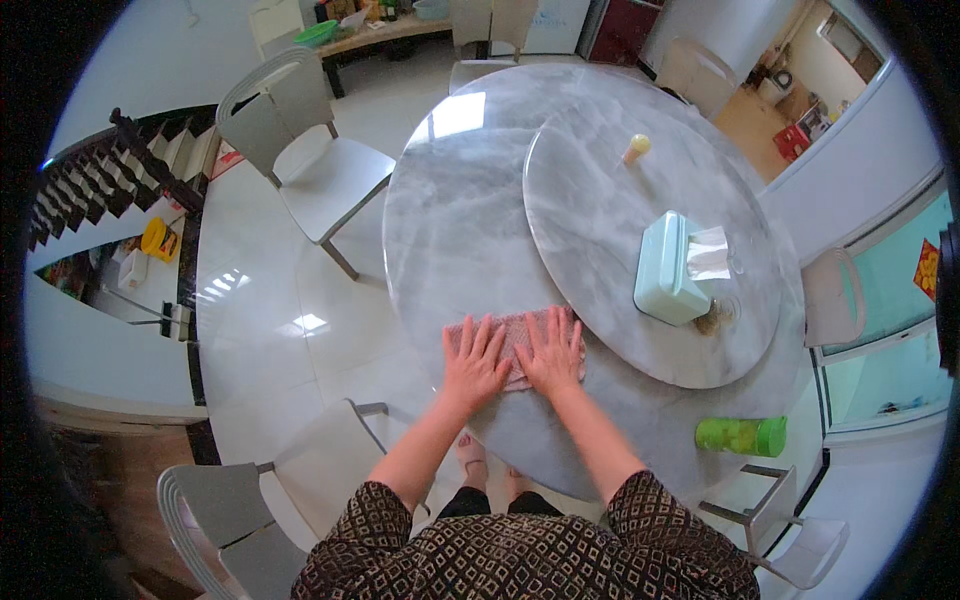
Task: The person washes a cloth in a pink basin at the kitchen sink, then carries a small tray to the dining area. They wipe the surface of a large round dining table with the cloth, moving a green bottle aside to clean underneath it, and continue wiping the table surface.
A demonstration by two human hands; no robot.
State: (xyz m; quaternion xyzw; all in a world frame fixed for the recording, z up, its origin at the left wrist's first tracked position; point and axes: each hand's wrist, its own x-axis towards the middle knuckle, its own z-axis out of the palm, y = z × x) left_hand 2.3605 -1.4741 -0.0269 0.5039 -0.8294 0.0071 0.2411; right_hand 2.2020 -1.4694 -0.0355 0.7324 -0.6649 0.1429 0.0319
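Observation:
A folded pink cloth (516,330) lies flat on the round grey marble table (457,225), close to the raised turntable's edge. My left hand (474,367) rests palm down on the left half of the cloth, fingers spread. On its right half lies my right hand (551,356), also flat with the fingers apart. Neither hand grips the cloth; both press on it from above. The marble turntable (592,202) carries a mint-green tissue box (664,270) with a tissue sticking out.
A small yellow-topped object (636,148) and a glass (718,315) stand on the turntable. The green bottle (741,436) is at the table's right edge. Around the table are chairs, including one at left (322,172) and one at lower left (247,517).

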